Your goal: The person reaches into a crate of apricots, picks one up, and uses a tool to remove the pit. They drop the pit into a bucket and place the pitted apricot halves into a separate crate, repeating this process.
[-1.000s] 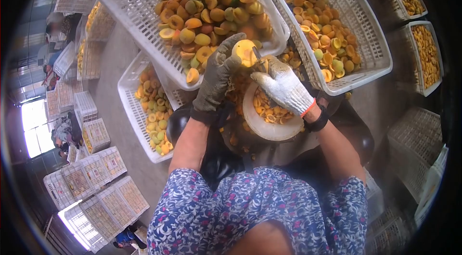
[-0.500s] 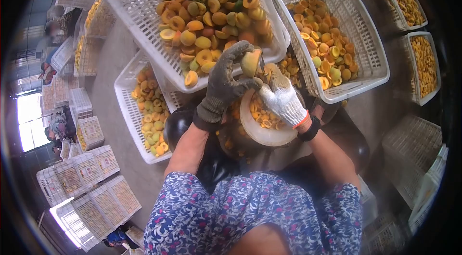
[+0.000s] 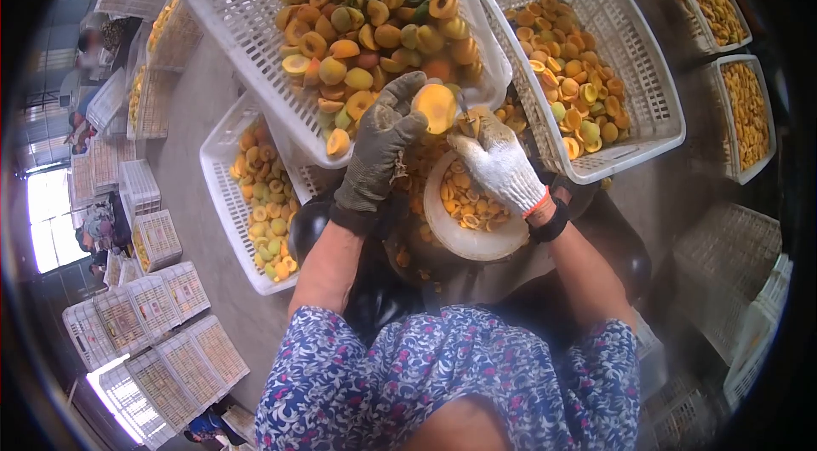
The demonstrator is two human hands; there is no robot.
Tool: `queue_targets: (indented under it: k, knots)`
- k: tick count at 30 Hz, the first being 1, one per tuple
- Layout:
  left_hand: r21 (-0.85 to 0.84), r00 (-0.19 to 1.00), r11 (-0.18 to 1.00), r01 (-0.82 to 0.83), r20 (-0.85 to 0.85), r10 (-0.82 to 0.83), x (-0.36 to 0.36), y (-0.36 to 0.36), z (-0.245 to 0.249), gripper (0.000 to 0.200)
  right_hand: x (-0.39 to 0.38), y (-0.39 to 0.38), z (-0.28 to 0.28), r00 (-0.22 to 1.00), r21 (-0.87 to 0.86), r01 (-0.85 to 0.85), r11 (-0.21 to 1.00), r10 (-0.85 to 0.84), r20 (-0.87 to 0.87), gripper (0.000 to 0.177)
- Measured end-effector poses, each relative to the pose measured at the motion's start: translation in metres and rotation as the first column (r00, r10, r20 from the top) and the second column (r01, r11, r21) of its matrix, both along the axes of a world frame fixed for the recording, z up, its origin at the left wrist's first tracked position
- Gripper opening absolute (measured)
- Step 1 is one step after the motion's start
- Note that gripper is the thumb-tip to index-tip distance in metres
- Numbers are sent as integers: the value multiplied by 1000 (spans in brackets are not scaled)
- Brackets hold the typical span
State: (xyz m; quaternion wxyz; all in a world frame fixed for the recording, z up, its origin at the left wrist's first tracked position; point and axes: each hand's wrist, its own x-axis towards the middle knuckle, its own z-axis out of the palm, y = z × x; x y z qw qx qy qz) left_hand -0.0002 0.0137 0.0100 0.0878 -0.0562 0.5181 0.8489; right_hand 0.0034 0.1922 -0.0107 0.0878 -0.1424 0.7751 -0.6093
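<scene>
My left hand [image 3: 387, 140], in a dark grey glove, grips a yellow peach half [image 3: 435, 108] whose cut face is turned up towards me. Close beside it, my right hand [image 3: 494, 163] in a white knitted glove is closed around a small tool with a thin metal blade [image 3: 462, 102]; its exact kind is hard to make out. The blade's tip is near the right edge of the fruit. Under both hands stands a pale bucket [image 3: 477, 244] that holds orange fruit pieces [image 3: 466, 200].
A large white crate [image 3: 230, 34] of halved peaches stands ahead. Another white crate [image 3: 651, 123] with halves is to the right, and a third crate [image 3: 223, 196] is at the left. Stacked crates [image 3: 145, 306] line the left side. Filled crates [image 3: 749, 119] stand far right.
The peach half has turned from skin side to cut face up, and the left hand has shifted slightly left. A gap has opened between my hands, which were touching before.
</scene>
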Motion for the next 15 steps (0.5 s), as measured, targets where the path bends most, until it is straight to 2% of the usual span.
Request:
queue_targets:
  k: [1, 3, 4, 6, 10, 12, 13, 15]
  knots:
    - [-1, 1000, 1000, 6, 1, -6, 0, 2, 4, 65, 0, 1, -2, 1000, -1, 6, 1000, -6, 1, 25]
    - [-42, 999, 999, 9, -43, -11, -1, 4, 11, 67, 2, 2, -9, 941, 238, -76, 968, 149, -305, 26]
    - [-43, 999, 999, 16, -42, -18, -1, 5, 8, 67, 3, 1, -13, 942, 237, -71, 969, 143, -303, 26]
    - [-8, 999, 1000, 5, -48, -5, -3, 5, -2, 67, 4, -2, -20, 869, 232, -26, 972, 137, -476, 16]
    - [-73, 994, 996, -46, -99, 38, -4, 11, -15, 65, 5, -5, -21, 913, 326, -36, 945, 163, -373, 28]
    - [-126, 992, 988, -91, -100, 78, -3, 16, -17, 64, 8, -11, -19, 991, 131, -41, 991, 56, -118, 27]
    - [-128, 992, 988, -86, -100, 73, -3, 17, -20, 64, 9, -13, -21, 992, 129, -36, 991, 51, -117, 27]
    - [-172, 986, 980, -103, -148, 77, -4, 19, -27, 63, 10, -17, -26, 959, 185, 49, 981, 6, -285, 15]
